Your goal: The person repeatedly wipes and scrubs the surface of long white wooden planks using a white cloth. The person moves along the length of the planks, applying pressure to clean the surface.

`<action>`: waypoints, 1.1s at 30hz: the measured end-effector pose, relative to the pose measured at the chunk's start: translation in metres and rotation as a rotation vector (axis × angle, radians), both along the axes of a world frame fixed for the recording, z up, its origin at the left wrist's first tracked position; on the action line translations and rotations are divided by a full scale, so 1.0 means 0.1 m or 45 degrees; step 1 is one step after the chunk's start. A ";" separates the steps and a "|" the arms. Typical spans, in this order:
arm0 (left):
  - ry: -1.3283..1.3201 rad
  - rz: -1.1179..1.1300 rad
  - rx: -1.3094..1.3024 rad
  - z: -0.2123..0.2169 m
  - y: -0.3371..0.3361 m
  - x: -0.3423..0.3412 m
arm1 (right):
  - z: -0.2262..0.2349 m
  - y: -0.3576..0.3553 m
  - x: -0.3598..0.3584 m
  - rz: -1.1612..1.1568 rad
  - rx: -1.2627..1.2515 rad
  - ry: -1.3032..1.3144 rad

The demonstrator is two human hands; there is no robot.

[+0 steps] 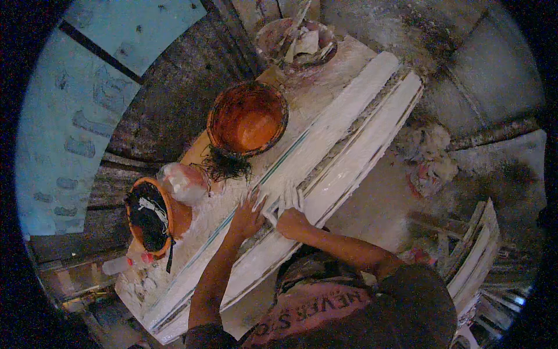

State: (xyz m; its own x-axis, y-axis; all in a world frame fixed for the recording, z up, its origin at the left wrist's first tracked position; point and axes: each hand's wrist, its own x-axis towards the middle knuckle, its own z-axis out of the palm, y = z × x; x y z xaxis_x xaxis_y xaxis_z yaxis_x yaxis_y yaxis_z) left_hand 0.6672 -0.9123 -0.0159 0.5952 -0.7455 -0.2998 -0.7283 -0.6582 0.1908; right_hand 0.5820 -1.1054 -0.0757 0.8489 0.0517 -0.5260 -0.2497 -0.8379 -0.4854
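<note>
Two long white-coated strips lie side by side across the bench, one on the far side [331, 122] and one on the near side [354, 163]. They look wet, like plaster. My left hand [249, 218] rests flat on the far strip, its whitened fingers spread. Close by on the right, my right hand [294, 223] is closed like a fist over the strips. A pale angular piece [271, 212] shows at its knuckles, and whitish finger-like streaks [290, 196] lie just beyond. What the fist grips is partly hidden.
Beyond the strips stand an orange basin [251, 125], dark tangled fibre [228, 166], a clear plastic bag [183, 181] and an orange bucket [181, 216] with dark contents. A bottle [116, 265] lies at left. A tub of scraps [314, 46] sits at the far end; more white strips [474, 262] stand right.
</note>
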 end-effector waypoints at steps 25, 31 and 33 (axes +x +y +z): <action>-0.081 -0.165 -0.193 -0.07 -1.71 0.63 | 0.33 -2.20 1.26 0.407 -0.495 -0.386; -0.206 -0.295 -0.340 -0.16 -3.71 1.52 | 0.35 -4.42 2.31 0.291 -0.583 -0.394; -0.143 -0.253 -0.327 -0.19 -4.35 1.80 | 0.27 -5.22 2.65 0.287 -0.486 -0.479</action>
